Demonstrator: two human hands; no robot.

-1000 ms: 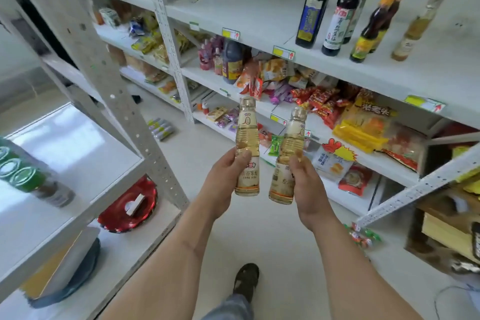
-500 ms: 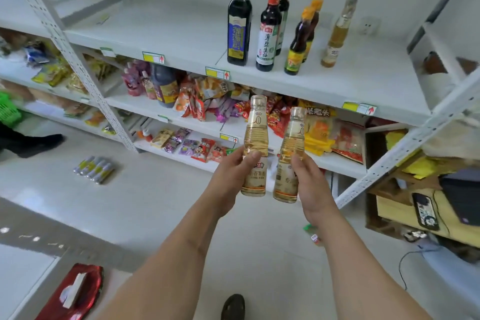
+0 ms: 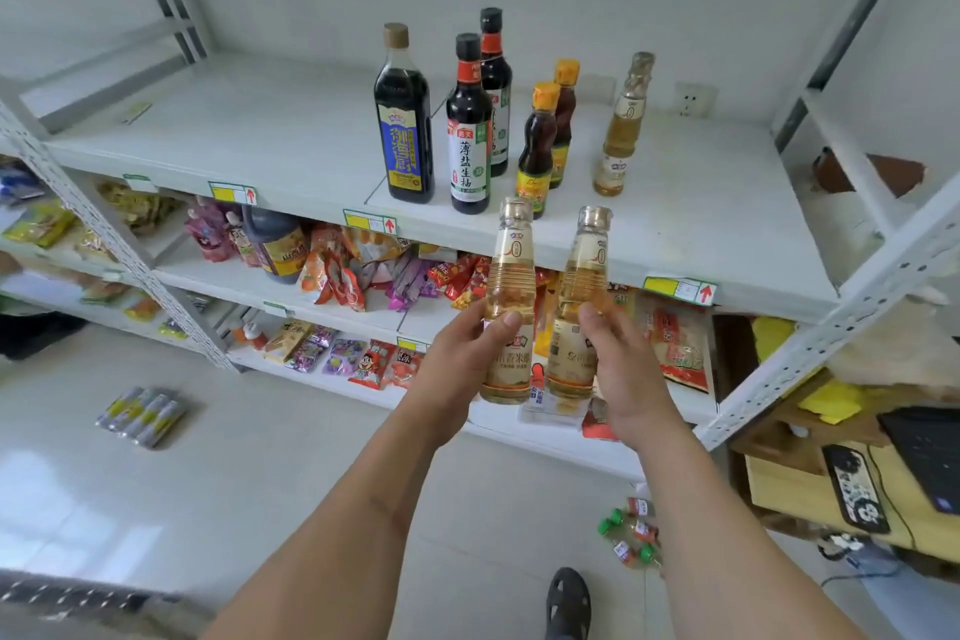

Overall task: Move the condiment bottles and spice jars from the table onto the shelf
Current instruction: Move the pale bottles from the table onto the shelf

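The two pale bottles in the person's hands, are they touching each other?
Apart. The head view shows a strip of shelf goods between the left-hand bottle and the right-hand bottle all the way down.

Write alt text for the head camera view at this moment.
A person holds two pale yellow bottles upright, one in the left hand and one in the right hand, in front of a white shelf. Six bottles already stand on that shelf: three tall dark ones, two orange-capped ones and one pale yellow.
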